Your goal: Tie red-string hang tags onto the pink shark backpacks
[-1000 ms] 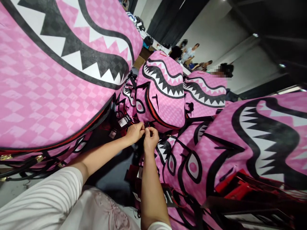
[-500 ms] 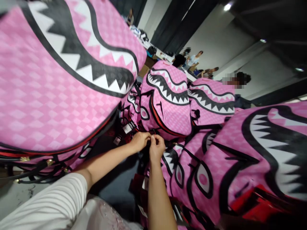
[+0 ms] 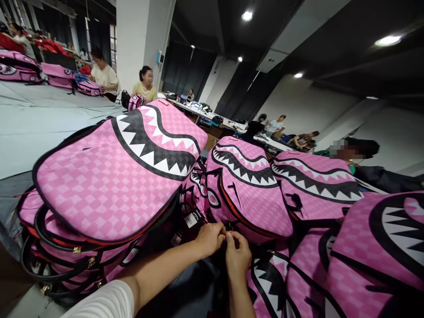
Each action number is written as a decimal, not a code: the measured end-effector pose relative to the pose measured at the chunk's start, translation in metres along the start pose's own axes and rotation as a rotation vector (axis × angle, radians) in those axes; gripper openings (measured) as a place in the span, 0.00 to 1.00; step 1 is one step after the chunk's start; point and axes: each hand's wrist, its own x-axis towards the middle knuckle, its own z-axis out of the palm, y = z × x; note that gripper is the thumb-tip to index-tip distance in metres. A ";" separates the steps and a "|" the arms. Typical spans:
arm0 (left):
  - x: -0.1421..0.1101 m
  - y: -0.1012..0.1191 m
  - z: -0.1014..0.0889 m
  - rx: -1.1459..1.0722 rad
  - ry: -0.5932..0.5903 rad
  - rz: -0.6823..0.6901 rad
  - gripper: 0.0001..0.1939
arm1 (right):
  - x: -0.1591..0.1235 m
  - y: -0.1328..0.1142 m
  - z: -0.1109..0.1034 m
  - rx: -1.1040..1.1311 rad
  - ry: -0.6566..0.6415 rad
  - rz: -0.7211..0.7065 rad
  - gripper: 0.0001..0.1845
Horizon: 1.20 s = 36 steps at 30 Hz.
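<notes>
Close together at the centre, both my hands are closed in a pinch. My left hand [image 3: 211, 239] has its thumb and fingers pressed together at the lower edge of a pink checked backpack [image 3: 255, 198] with a shark-mouth print. My right hand [image 3: 237, 251] pinches right beside it, thumb tip up. Between the fingertips is something small and dark with a trace of red, too small to name. A black-and-white hang tag [image 3: 191, 220] lies just left of my left hand. To the left, a larger pink backpack [image 3: 109, 190] lies on top of others, its black handles toward me.
More pink backpacks [image 3: 357, 247] crowd the right side, with another shark-mouth backpack [image 3: 314, 187] behind. A pale table [image 3: 43, 119] stretches away at the left. Several people work in the background, including a person in yellow [image 3: 145, 90] by a white pillar [image 3: 134, 39].
My view has tilted up and drawn back, showing more of the room and the left table. Both hands stay pinched together at the same backpack edge.
</notes>
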 end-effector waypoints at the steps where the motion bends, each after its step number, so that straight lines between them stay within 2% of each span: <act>1: 0.000 0.001 0.000 -0.001 -0.018 0.019 0.12 | 0.000 -0.001 0.000 0.002 0.000 0.003 0.20; 7: 0.002 0.002 -0.001 0.021 0.033 -0.016 0.09 | 0.001 -0.004 -0.002 0.005 -0.007 0.006 0.20; 11: 0.003 0.004 -0.002 -0.016 -0.032 0.058 0.12 | 0.002 -0.002 -0.003 0.024 0.004 0.020 0.20; 16: 0.005 0.004 -0.003 0.063 0.014 -0.013 0.09 | 0.002 0.000 -0.002 0.032 0.008 0.002 0.20; 20: 0.006 0.004 -0.006 0.048 -0.053 0.049 0.11 | 0.002 0.000 -0.001 0.048 0.012 0.023 0.21; 24: 0.007 0.004 -0.008 0.099 -0.011 0.002 0.07 | 0.003 0.001 -0.001 0.052 0.016 0.038 0.21; 29: 0.007 0.000 -0.006 0.056 -0.060 0.090 0.10 | 0.004 0.006 0.000 0.067 0.031 0.046 0.21; 33: 0.008 -0.002 -0.006 0.098 0.007 0.046 0.07 | 0.006 0.010 0.002 0.069 0.030 0.026 0.21; 36: 0.009 -0.003 -0.009 0.056 -0.032 0.108 0.07 | 0.005 0.010 0.005 0.082 0.038 0.032 0.21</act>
